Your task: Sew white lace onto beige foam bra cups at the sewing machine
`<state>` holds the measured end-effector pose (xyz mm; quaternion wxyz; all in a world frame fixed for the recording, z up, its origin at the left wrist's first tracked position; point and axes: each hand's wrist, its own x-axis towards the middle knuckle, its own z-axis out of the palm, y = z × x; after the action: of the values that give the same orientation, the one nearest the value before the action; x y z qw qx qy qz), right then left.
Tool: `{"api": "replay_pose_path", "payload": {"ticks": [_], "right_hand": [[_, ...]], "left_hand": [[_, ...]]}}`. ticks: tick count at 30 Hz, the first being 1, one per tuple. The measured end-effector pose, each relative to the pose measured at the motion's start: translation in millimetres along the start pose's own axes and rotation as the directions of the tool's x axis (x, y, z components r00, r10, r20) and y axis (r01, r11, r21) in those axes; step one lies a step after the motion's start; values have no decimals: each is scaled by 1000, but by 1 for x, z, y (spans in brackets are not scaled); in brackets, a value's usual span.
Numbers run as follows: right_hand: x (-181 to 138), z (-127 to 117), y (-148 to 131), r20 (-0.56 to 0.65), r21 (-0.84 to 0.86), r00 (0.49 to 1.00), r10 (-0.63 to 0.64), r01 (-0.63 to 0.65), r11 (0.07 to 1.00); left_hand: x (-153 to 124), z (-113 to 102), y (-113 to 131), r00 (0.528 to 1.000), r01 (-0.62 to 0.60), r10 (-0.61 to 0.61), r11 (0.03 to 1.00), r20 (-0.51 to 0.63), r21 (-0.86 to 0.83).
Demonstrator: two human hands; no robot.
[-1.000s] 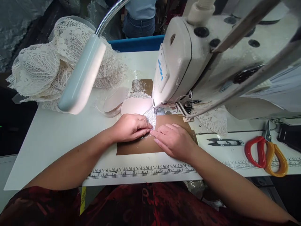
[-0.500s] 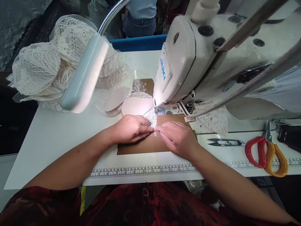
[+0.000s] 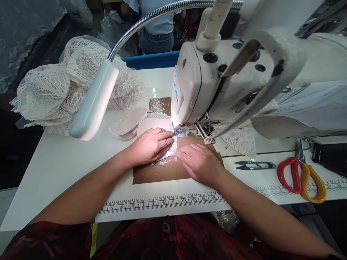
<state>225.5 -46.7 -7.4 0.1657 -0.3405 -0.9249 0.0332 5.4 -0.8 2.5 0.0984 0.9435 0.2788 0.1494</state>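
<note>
My left hand (image 3: 151,146) lies on a small white lace piece (image 3: 174,147), its fingers stretched flat toward the presser foot. At the near right corner of that lace, my right hand (image 3: 202,163) has its fingers together and the fingertips on the edge; its thumb is mostly hidden. The lace runs up to the needle area of a white sewing machine (image 3: 187,81). Just beyond my left fingers sits a pale pink moulded cup (image 3: 149,124) with lace around it. Brown tape-like sheeting (image 3: 159,173) covers the table beneath both hands.
A lamp (image 3: 93,101) on a bendable neck hangs at the left, before a heap of white lace (image 3: 46,86). Another pink cup (image 3: 132,121) lies nearby. Thread snips (image 3: 255,165) and scissors (image 3: 311,180) rest at the right. A ruler strip (image 3: 162,203) follows the front edge. A person (image 3: 157,21) is beyond.
My left hand has slid forward toward the presser foot, going from a pinch at the lace's near edge to flat fingers on it. My right fingertips stay at the near corner. The view has shifted slightly.
</note>
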Motion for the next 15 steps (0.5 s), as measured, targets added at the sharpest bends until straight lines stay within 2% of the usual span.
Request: {"api": "replay_pose_path", "payload": {"ticks": [6,15], "right_hand": [[-1,0,1,5,-11,1000,7,-7,1000],[2,2,5,22,-62,994,104,-103,993]], "left_hand": [[0,1,1,999,-1,-3,997,52,72],[0,1,0,998,14,-19,995,51,103]]}}
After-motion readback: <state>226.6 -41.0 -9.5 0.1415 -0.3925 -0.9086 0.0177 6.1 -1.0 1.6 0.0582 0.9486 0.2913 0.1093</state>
